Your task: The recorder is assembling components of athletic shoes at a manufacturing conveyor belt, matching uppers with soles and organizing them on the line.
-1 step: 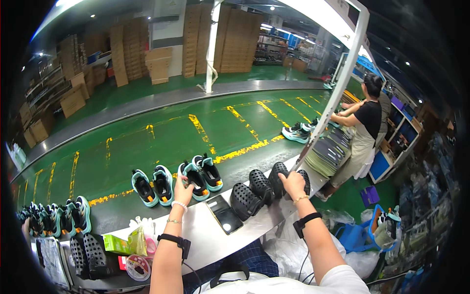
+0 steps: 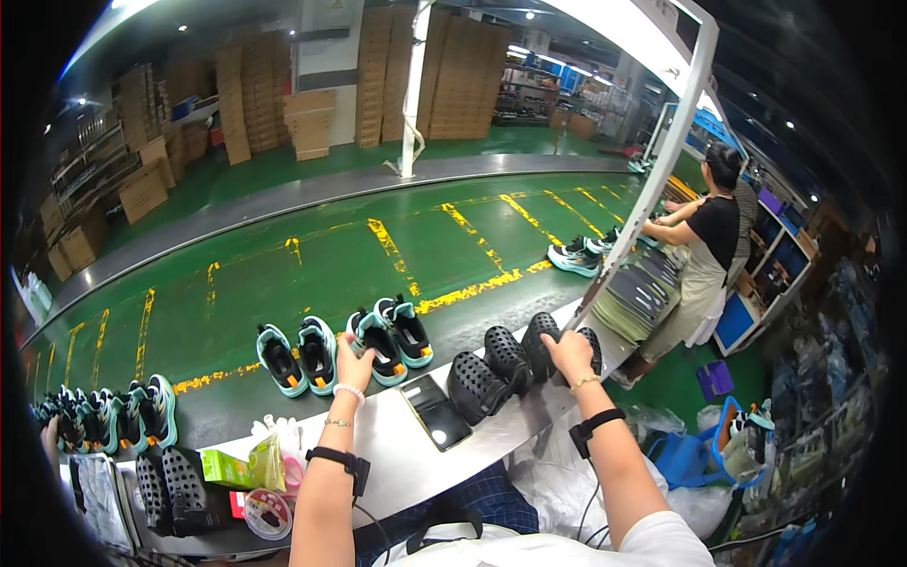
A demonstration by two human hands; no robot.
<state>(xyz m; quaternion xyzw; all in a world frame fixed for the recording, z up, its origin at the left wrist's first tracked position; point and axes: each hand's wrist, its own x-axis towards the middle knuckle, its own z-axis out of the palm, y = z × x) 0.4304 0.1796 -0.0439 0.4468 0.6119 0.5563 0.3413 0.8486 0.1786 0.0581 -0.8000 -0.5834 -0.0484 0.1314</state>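
Observation:
My left hand [image 2: 350, 367] is beside two pairs of black-and-teal sneakers that stand on the green conveyor belt's near edge. Its thumb and fingers are apart, close to the third sneaker [image 2: 378, 354]; whether they touch it I cannot tell. To its left stand two sneakers [image 2: 279, 361], toes toward the near side. My right hand [image 2: 572, 357] grips a black perforated clog [image 2: 540, 342], thumb on its near side, with the fingers partly hidden. Another clog [image 2: 590, 345] shows behind this hand. Two more black clogs [image 2: 477, 383] lie to its left, beside a dark phone [image 2: 436, 416] on the metal table.
Several sneakers [image 2: 151, 411] stand at far left. Near them are black clogs [image 2: 172, 487], a green box [image 2: 225, 470] and a round tape roll [image 2: 267, 515]. A white post [image 2: 652, 180] slants up at the right. Beyond it, a co-worker [image 2: 713, 222] stands by stacked insole-like sheets [image 2: 633, 298].
The view has shifted very slightly. The left hand's fingers have moved a little to the left against the sneakers; the right hand stays on the clog.

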